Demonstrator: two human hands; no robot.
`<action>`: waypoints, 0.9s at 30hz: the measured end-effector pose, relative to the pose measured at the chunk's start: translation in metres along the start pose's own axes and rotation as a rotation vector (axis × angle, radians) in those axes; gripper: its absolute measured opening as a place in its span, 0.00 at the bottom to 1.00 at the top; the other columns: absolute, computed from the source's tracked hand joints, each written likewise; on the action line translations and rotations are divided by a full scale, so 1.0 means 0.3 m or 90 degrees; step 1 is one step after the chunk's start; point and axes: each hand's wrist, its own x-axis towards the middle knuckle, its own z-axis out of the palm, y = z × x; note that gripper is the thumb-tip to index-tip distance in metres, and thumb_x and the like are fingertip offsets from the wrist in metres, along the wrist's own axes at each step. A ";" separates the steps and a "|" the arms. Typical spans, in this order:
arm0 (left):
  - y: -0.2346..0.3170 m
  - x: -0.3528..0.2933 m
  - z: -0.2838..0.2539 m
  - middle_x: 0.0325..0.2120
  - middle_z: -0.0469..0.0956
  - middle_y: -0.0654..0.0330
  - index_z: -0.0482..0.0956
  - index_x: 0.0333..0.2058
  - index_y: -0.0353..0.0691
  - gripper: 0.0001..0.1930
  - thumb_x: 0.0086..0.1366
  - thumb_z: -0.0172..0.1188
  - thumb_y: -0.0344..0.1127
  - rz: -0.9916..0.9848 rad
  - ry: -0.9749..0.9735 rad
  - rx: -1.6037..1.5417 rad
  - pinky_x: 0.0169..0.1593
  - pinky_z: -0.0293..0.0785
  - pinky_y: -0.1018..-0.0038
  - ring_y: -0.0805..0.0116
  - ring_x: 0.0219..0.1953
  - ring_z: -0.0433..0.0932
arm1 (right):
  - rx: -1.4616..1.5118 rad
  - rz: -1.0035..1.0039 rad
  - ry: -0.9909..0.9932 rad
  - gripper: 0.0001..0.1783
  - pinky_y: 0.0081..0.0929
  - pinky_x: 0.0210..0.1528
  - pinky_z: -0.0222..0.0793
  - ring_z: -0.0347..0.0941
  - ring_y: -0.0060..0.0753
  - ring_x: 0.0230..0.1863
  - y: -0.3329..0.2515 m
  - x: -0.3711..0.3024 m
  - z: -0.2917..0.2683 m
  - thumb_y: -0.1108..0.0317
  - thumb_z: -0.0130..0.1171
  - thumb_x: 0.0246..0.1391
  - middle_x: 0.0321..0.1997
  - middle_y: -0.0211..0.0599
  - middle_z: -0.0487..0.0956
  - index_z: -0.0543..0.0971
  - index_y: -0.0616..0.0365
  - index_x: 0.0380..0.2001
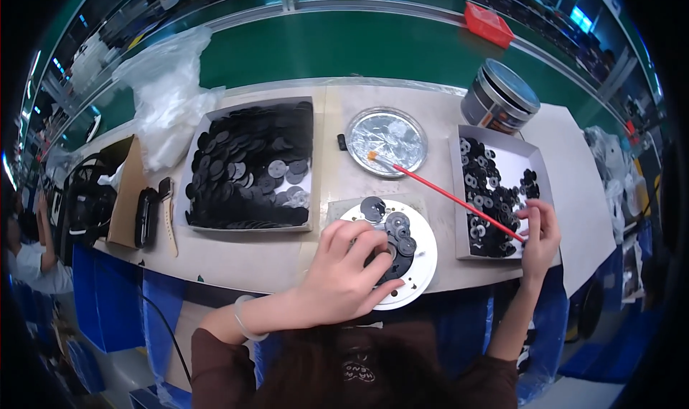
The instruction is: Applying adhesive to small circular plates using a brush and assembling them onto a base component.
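While you lean over the bench (251, 262), the biggest thing on it is the left tray (192, 158), far and to your left. It is heaped with black discs (251, 165), some with grey faces. Beside it on the left lies a crumpled clear bag (169, 86).

To your right sits the right tray (459, 194), lined with white paper. It holds fewer ringed discs (488, 201), spread more thinly. Behind it stands a round tin (500, 97), tipped a little.

Between the trays, farther off, is a shiny dish (387, 140). Nothing but a wet shine shows in it.

Nearest you is the white plate (423, 255), with small discs (398, 229) laid on it in a cluster.

Your left hand (344, 269) rests on that plate with fingers curled down onto the discs. You seem to press or pinch one, but your hand hides it, so I cannot tell.

Your right hand (538, 233) pinches the near end of a thin red brush (448, 194). Its tip reaches to the dish.

The discs look thin, light and stiff. They may slide on each other, so take one by its edge. The brush looks very light too. Hold it near the end, like a pencil.
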 end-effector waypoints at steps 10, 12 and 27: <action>-0.272 0.350 -0.100 0.33 0.68 0.53 0.78 0.23 0.33 0.15 0.47 0.61 0.42 -0.043 0.020 0.177 0.46 0.59 0.63 0.56 0.42 0.62 | 0.023 -0.114 0.121 0.10 0.15 0.29 0.58 0.63 0.20 0.24 -0.023 -0.138 -0.189 0.73 0.42 0.58 0.23 0.33 0.70 0.72 0.66 0.29; -0.447 0.447 -0.061 0.30 0.68 0.55 0.79 0.25 0.36 0.14 0.48 0.61 0.43 -0.074 0.020 0.270 0.44 0.58 0.66 0.58 0.39 0.62 | -0.018 -0.114 0.136 0.09 0.15 0.29 0.59 0.63 0.20 0.24 -0.010 -0.170 -0.215 0.73 0.42 0.58 0.22 0.33 0.69 0.71 0.66 0.28; -0.937 0.632 -0.133 0.39 0.75 0.51 0.74 0.38 0.38 0.16 0.48 0.54 0.34 -0.434 -0.005 0.299 0.51 0.59 0.57 0.54 0.48 0.69 | -0.128 -0.077 0.376 0.18 0.19 0.17 0.61 0.64 0.25 0.14 -0.076 -0.209 -0.188 0.67 0.47 0.57 0.12 0.36 0.70 0.73 0.65 0.15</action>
